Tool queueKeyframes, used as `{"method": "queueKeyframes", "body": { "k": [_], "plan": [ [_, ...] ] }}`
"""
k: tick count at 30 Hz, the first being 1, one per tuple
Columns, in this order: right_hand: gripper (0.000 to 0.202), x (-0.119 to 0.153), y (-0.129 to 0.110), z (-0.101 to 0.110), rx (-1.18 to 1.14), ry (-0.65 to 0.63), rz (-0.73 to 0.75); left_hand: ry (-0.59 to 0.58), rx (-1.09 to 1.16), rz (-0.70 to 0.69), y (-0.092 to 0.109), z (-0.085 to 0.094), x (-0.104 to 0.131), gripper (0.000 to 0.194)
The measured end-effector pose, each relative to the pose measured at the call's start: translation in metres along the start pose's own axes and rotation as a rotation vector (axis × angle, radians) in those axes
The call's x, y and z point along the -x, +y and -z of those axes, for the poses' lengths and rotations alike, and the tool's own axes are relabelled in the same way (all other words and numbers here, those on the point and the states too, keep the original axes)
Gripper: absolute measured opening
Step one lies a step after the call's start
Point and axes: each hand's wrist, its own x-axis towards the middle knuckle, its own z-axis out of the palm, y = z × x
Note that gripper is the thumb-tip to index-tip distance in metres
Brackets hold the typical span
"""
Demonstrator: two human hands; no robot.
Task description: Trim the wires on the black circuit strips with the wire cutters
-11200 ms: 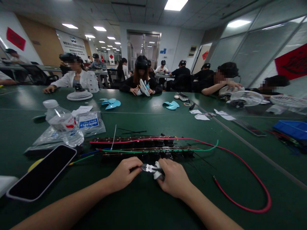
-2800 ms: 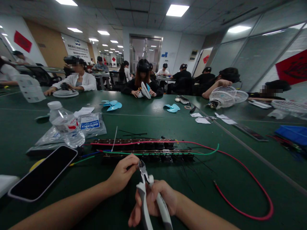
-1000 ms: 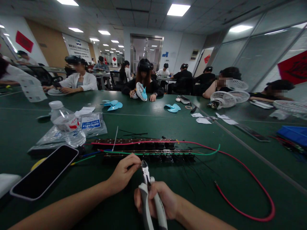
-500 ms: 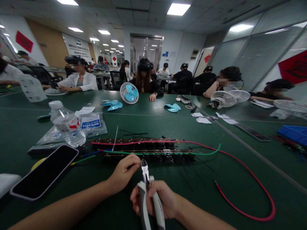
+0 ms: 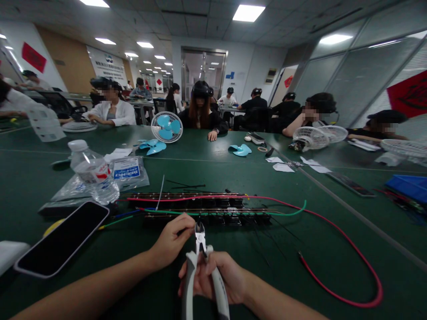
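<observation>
My right hand (image 5: 230,273) is wrapped around the grey-and-white handles of diagonal cutters (image 5: 200,240). Their handles are spread and the jaws point away from me, slightly parted. My left hand (image 5: 171,240) is pinched closed just left of the jaw tips. Whatever its fingertips hold is too small to make out. Beyond both hands lie two long black strips (image 5: 247,219) with metal rods along them. A green wire (image 5: 287,214) runs along the front strip and a red cable (image 5: 355,240) along the rear one. A white cable tie (image 5: 160,191) sticks up at their left part.
To the left are a phone (image 5: 63,240), a water bottle (image 5: 96,175) and a plastic bag (image 5: 135,173). Thin black cable ties (image 5: 186,183) lie behind the strips. Across the table, people sit near a fan (image 5: 167,127) and blue fan blades (image 5: 240,150). A blue tray (image 5: 408,186) stands right.
The cutters' handles have spread wider in my right hand and the jaws have parted. My left hand has barely moved. Across the table, the blue fan has shifted left and turned to face me.
</observation>
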Motion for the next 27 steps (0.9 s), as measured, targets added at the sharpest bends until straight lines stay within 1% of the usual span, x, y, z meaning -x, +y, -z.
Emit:
{"method": "queueKeyframes", "body": {
  "k": [11,16,27],
  "plan": [
    [0.046,-0.0022,0.0023,0.0026,-0.036,0.014,-0.001,-0.010,0.012,0.002,-0.0033,0.0000,-0.0001,0.022],
    [0.040,-0.0016,0.0008,0.0006,-0.028,0.004,-0.010,-0.010,0.005,-0.008,-0.0041,-0.0007,0.0002,0.020],
    [0.039,-0.0010,0.0014,0.0043,0.017,-0.010,-0.050,-0.016,0.013,-0.020,-0.0044,0.0005,0.0006,0.018]
  ]
}}
